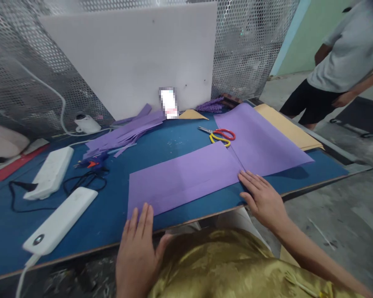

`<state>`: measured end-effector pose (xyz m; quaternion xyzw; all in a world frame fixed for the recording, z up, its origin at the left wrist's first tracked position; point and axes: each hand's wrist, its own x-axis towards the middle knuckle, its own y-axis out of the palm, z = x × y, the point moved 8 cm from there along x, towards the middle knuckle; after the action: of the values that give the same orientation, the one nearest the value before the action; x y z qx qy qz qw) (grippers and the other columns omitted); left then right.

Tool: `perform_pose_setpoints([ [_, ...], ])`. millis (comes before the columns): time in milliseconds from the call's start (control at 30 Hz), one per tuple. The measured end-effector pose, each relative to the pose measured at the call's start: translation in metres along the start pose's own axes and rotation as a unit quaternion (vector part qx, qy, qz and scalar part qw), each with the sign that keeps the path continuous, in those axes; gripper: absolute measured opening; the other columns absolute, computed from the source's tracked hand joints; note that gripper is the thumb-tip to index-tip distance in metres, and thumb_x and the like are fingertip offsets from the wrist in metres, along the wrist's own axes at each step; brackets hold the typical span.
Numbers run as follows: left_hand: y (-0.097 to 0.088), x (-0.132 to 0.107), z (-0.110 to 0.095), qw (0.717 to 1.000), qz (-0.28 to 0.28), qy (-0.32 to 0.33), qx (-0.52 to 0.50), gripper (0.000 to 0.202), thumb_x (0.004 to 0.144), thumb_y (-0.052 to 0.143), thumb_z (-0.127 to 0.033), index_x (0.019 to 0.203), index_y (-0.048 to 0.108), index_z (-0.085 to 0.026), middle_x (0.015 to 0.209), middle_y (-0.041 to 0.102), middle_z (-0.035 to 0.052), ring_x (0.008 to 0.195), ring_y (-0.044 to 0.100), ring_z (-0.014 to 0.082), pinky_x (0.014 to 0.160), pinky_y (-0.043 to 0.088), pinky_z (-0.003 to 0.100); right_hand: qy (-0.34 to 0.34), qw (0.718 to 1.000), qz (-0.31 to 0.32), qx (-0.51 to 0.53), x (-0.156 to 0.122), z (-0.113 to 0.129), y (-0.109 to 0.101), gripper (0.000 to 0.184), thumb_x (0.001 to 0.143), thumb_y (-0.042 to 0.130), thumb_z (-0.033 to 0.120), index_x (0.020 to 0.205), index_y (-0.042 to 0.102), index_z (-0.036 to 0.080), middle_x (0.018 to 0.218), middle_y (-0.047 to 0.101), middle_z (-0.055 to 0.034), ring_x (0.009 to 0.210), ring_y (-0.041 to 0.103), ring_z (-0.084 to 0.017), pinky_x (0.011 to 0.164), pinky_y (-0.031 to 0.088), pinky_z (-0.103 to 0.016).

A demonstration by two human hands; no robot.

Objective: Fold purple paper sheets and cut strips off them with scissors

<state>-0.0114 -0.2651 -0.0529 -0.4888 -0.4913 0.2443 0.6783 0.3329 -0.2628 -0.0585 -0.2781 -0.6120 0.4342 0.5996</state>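
A rectangular sheet of purple paper [183,176] lies flat near the table's front edge. My left hand [139,244] rests with fingers stretched on its lower left corner. At its right end my right hand [262,196] lies flat, fingertips by the seam with a larger purple sheet [255,140]. That larger sheet curls up a little at its right side. Scissors [219,134] with one red and one yellow handle lie behind the smaller sheet, blades apart from my hands. Neither hand grips anything.
Cut purple strips [127,130] are heaped at the back left. White power strips [60,221] and cords lie on the left. Tan paper [289,128] sits at the right edge. A white board [136,58] stands behind. A person [345,70] stands at the right.
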Motion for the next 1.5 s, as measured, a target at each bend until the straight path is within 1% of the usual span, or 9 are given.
perform_pose_setpoints([
  [133,-0.004,-0.01,0.019,0.999,0.006,-0.025,0.032,0.082,0.099,0.031,-0.061,0.162,0.01,-0.013,0.152,0.049,0.023,0.142,0.042,0.0388,0.113,0.032,0.057,0.007,1.0,0.0,-0.013,-0.002,-0.008,0.0,0.052,0.104,0.037,0.043,0.144,0.054,0.013,0.145,0.059,-0.0124,0.137,0.051,-0.028,0.113,0.041,-0.048],
  [400,-0.006,-0.02,0.03,0.998,0.01,-0.045,0.05,0.079,0.1,0.033,-0.054,0.163,0.007,-0.014,0.152,0.049,0.0222,0.142,0.042,0.0396,0.112,0.031,0.061,0.02,0.998,0.01,-0.063,-0.004,-0.002,-0.001,0.055,0.103,0.038,0.043,0.143,0.055,0.009,0.145,0.058,-0.0156,0.138,0.05,-0.031,0.113,0.039,-0.049],
  [533,-0.01,-0.022,0.035,0.996,0.007,-0.073,0.043,0.075,0.1,0.03,-0.056,0.159,0.026,-0.01,0.149,0.052,0.0218,0.141,0.044,0.0399,0.114,0.03,0.061,0.027,0.997,0.006,-0.075,-0.004,-0.002,-0.003,0.053,0.103,0.04,0.042,0.14,0.058,0.009,0.143,0.06,-0.015,0.137,0.051,-0.031,0.113,0.038,-0.048],
  [700,-0.018,-0.014,0.033,0.995,-0.014,-0.083,0.054,0.077,0.1,0.024,-0.059,0.138,0.055,0.0,0.139,0.06,0.0262,0.133,0.051,0.0431,0.107,0.037,0.062,0.026,0.996,-0.012,-0.082,0.0,0.003,-0.005,0.051,0.103,0.041,0.042,0.135,0.062,0.007,0.139,0.063,-0.0172,0.133,0.054,-0.032,0.112,0.039,-0.049],
  [867,-0.02,-0.002,0.038,0.993,-0.041,-0.084,0.073,0.061,0.1,0.032,-0.053,0.122,0.069,-0.01,0.125,0.071,0.0212,0.122,0.061,0.0382,0.105,0.042,0.056,0.004,0.995,-0.037,-0.089,0.011,0.007,-0.009,0.047,0.103,0.044,0.042,0.122,0.068,0.007,0.132,0.067,-0.0203,0.128,0.058,-0.035,0.11,0.041,-0.052],
  [1133,-0.009,-0.001,0.068,0.983,-0.035,-0.175,-0.041,0.063,0.094,0.045,-0.054,0.139,0.056,-0.012,0.128,0.07,0.0157,0.12,0.065,0.0321,0.099,0.052,0.043,-0.063,0.997,-0.037,-0.015,0.041,0.013,-0.009,0.044,0.093,0.061,0.027,0.134,0.058,0.012,0.133,0.066,-0.0179,0.128,0.058,-0.031,0.108,0.045,-0.051],
  [1233,-0.009,-0.003,0.079,0.975,-0.031,-0.206,-0.078,0.06,0.094,0.047,-0.046,0.147,0.048,-0.018,0.124,0.073,0.0085,0.111,0.07,0.0272,0.092,0.056,0.038,-0.104,0.994,-0.003,0.015,0.046,0.017,-0.009,0.034,0.089,0.06,0.014,0.122,0.066,0.019,0.122,0.072,-0.0112,0.121,0.064,-0.027,0.108,0.045,-0.05],
  [1333,-0.02,0.0,0.072,0.986,-0.069,-0.135,-0.072,0.049,0.095,0.049,-0.04,0.141,0.054,-0.023,0.119,0.075,0.0053,0.107,0.071,0.0253,0.098,0.054,0.04,-0.141,0.989,0.024,0.045,0.047,0.02,-0.01,0.029,0.088,0.056,0.008,0.107,0.071,0.024,0.114,0.076,-0.0052,0.113,0.068,-0.023,0.108,0.044,-0.048],
  [1500,-0.037,0.023,0.014,0.992,-0.108,0.045,-0.056,0.036,0.098,0.052,-0.037,0.129,0.064,-0.022,0.116,0.076,0.0064,0.107,0.071,0.0242,0.107,0.048,0.044,-0.158,0.985,0.014,0.061,0.053,0.027,-0.025,0.026,0.096,0.051,0.012,0.101,0.073,0.024,0.102,0.078,-0.0019,0.105,0.071,-0.02,0.111,0.04,-0.047],
])
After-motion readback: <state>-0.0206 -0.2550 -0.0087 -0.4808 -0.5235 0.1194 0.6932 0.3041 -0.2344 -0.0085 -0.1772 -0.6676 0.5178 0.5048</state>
